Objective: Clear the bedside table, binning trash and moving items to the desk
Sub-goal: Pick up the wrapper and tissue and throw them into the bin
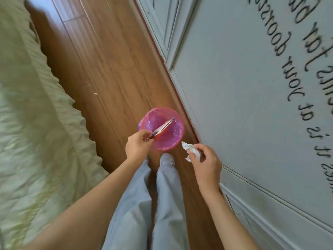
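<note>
A small pink bin lined with a pink plastic bag stands on the wooden floor beside the wall. My left hand pinches one end of a flat red and silver wrapper, which slants over the bin's opening. My right hand is to the right of the bin and holds a crumpled white tissue just outside the rim. The inside of the bin looks bare apart from the liner.
A bed with a pale green quilted cover fills the left side. A pale panelled wall with black lettering runs along the right. My legs in light trousers and white shoes stand just behind the bin on a narrow strip of floor.
</note>
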`<state>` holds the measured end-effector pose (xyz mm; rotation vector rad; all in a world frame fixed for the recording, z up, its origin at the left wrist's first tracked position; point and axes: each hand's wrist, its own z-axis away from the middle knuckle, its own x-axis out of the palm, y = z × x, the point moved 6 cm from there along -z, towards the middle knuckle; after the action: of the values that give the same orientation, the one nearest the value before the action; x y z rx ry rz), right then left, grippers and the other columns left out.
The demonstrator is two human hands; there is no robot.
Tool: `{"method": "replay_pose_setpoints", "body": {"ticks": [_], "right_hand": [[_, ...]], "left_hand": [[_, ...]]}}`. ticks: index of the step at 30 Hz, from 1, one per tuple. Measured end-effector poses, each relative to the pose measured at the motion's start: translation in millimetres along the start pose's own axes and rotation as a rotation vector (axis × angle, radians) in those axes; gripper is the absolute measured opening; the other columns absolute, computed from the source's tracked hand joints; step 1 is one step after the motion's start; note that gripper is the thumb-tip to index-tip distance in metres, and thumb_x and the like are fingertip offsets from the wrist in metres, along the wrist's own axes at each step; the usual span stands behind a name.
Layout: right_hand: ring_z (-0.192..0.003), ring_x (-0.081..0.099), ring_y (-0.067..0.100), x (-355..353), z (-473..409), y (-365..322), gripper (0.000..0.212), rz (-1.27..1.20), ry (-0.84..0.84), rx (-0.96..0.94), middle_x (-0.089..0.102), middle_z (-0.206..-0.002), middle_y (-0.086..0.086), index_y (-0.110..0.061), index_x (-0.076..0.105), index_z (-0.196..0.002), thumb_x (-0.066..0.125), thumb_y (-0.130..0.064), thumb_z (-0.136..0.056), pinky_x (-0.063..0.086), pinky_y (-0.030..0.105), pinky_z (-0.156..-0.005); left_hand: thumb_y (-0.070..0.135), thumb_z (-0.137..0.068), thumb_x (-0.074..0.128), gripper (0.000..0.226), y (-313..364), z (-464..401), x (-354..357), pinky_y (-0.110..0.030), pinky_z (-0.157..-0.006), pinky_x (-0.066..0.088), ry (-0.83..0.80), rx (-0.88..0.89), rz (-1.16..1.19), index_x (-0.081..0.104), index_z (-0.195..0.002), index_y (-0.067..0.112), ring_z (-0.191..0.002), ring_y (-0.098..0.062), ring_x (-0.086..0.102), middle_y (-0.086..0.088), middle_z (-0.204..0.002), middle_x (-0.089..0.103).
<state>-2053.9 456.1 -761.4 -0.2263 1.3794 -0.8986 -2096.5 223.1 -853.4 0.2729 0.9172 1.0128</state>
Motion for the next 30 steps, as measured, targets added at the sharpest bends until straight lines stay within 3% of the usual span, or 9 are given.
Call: {"method": "replay_pose_setpoints", "body": {"ticks": [7,13,17,22,28,30], "right_hand": [[-0.075,0.06,0.018,57.6,-35.3,49.7,0.016,0.146,-0.185,-0.004,0.066,-0.086,-0.004,-0.02,0.068,-0.091,0.075,-0.023,-0.078,0.048,0.033,-0.061],[-0.074,0.059,0.016,77.9,-61.1,54.7,0.014,0.171,-0.219,0.022,0.066,-0.086,-0.004,-0.022,0.068,-0.091,0.073,-0.026,-0.079,0.047,0.033,-0.059],[-0.073,0.059,0.017,90.0,-76.5,48.1,0.014,0.167,-0.224,0.034,0.065,-0.086,-0.004,-0.021,0.068,-0.09,0.074,-0.024,-0.078,0.045,0.032,-0.059],[-0.074,0.058,0.018,103.9,-93.9,38.6,0.016,0.161,-0.215,0.02,0.066,-0.088,-0.001,-0.018,0.068,-0.094,0.073,-0.021,-0.079,0.045,0.03,-0.059],[-0.075,0.058,0.019,154.1,-107.2,47.1,0.012,0.184,-0.284,0.061,0.064,-0.086,0.002,-0.014,0.068,-0.094,0.068,-0.019,-0.083,0.032,0.019,-0.054],[-0.085,0.061,0.022,171.7,-112.2,53.8,0.017,0.201,-0.313,0.118,0.064,-0.095,0.004,-0.012,0.067,-0.1,0.066,-0.021,-0.086,0.037,0.021,-0.06]], "left_hand": [[0.02,-0.079,0.07,0.022,-25.9,-52.7,48.1,-0.027,-0.072,0.047,-0.038,-0.074,-0.069,0.068,-0.101,0.024,-0.088,-0.013,0.063,0.005,-0.095,0.07],[0.029,-0.083,0.066,0.043,-33.8,-74.9,68.5,-0.037,-0.086,0.049,-0.189,-0.08,-0.205,0.057,-0.123,0.018,-0.106,-0.023,0.058,-0.003,-0.119,0.062],[0.026,-0.087,0.06,0.045,-18.5,-77.0,61.5,-0.039,-0.086,0.045,-0.124,0.142,-0.369,0.053,-0.129,0.011,-0.114,-0.027,0.051,-0.006,-0.127,0.057],[0.009,-0.079,0.063,0.03,9.0,-67.5,32.5,-0.042,-0.076,0.052,0.115,0.515,-0.466,0.063,-0.108,0.0,-0.093,-0.037,0.06,-0.015,-0.108,0.066],[0.016,-0.087,0.059,0.026,-8.4,-76.6,18.0,-0.04,-0.089,0.047,0.172,0.567,-0.558,0.064,-0.11,0.005,-0.101,-0.029,0.06,-0.01,-0.109,0.066],[0.016,-0.088,0.055,0.028,-18.3,-81.5,18.7,-0.042,-0.093,0.045,0.169,0.559,-0.587,0.063,-0.113,0.006,-0.104,-0.029,0.059,-0.01,-0.11,0.066]]}}
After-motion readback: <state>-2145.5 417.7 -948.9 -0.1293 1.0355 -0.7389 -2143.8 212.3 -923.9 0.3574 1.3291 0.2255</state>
